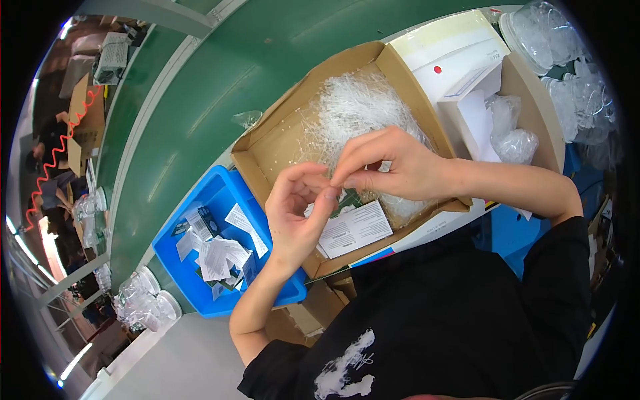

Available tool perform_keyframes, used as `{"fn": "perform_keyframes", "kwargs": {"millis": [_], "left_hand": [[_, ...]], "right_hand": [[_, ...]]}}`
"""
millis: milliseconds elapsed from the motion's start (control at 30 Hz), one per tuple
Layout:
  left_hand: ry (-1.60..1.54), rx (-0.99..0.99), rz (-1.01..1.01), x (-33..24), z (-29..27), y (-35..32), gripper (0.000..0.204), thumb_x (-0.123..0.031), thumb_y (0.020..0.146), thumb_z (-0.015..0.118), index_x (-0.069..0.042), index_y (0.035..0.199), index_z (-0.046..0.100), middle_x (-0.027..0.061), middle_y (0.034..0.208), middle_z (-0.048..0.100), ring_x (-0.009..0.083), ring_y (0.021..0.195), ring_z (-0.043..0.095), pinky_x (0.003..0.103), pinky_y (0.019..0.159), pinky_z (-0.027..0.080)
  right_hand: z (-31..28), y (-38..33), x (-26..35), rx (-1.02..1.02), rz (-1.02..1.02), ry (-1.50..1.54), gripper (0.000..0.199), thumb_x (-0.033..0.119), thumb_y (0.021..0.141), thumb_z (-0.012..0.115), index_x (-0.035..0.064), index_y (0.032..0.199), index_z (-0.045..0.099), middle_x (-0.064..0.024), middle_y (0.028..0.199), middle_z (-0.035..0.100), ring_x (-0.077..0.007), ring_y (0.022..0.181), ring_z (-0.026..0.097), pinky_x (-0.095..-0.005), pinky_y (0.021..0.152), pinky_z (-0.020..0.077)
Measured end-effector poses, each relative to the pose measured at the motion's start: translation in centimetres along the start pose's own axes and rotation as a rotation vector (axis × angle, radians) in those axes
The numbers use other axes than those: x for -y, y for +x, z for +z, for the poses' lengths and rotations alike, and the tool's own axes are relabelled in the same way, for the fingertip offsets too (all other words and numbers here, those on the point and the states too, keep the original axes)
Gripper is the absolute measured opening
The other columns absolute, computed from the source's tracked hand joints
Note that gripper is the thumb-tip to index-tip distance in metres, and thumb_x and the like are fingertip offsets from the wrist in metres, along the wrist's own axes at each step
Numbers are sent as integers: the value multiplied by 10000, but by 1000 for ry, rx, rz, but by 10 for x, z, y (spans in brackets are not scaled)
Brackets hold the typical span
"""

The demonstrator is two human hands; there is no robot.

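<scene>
My left hand (300,210) and my right hand (393,163) meet fingertip to fingertip above an open cardboard box (280,140). Between the pinched fingers is something small and clear; its shape is too small to tell. The box holds a heap of thin clear plastic bags (353,100). A white printed leaflet (357,228) lies at the box's near edge, just under my hands.
A blue plastic bin (193,280) with several white leaflets and small dark packets sits left of the box. A white box (447,50) and clear plastic containers (553,40) stand at the far right. A green conveyor belt (200,100) runs behind. Stacked clear lids (143,303) lie lower left.
</scene>
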State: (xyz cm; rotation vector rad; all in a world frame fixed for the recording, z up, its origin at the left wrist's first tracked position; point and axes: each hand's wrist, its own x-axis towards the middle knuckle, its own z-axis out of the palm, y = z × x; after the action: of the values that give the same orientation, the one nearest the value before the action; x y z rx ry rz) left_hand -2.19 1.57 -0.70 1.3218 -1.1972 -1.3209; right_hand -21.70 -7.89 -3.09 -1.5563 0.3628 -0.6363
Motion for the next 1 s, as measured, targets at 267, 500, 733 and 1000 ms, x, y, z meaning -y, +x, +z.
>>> {"fn": "perform_keyframes", "kwargs": {"millis": [267, 500, 733, 1000], "left_hand": [[-16, -15, -7, 2, 0, 0, 307, 29, 895, 633, 2, 1176, 510, 80, 915, 664, 117, 803, 647, 239, 713, 528], [25, -11, 19, 3, 1, -1, 323, 39, 881, 647, -1, 1173, 515, 75, 903, 673, 122, 829, 660, 239, 722, 525], [37, -4, 34, 5, 2, 1, 338, 56, 867, 655, -5, 1170, 520, 77, 894, 674, 121, 823, 662, 240, 714, 524], [137, 12, 91, 8, 1, -3, 326, 59, 858, 670, 5, 1144, 523, 83, 891, 674, 128, 806, 660, 242, 701, 521]], "right_hand": [[0, 0, 2, 7, 37, 18, 128, 21, 870, 670, 30, 990, 715, -63, 930, 680, -128, 768, 627, -244, 637, 494], [1, 0, 5, -43, 157, 43, 105, 59, 859, 693, 41, 962, 699, -39, 897, 685, -106, 747, 621, -236, 610, 485], [-1, -2, 4, -17, 104, -40, 59, 40, 836, 689, 36, 893, 675, -31, 853, 669, -101, 698, 610, -242, 561, 469], [1, -2, 1, 2, -16, -111, 56, 16, 816, 681, 23, 867, 657, -44, 834, 656, -116, 677, 611, -240, 548, 466]]}}
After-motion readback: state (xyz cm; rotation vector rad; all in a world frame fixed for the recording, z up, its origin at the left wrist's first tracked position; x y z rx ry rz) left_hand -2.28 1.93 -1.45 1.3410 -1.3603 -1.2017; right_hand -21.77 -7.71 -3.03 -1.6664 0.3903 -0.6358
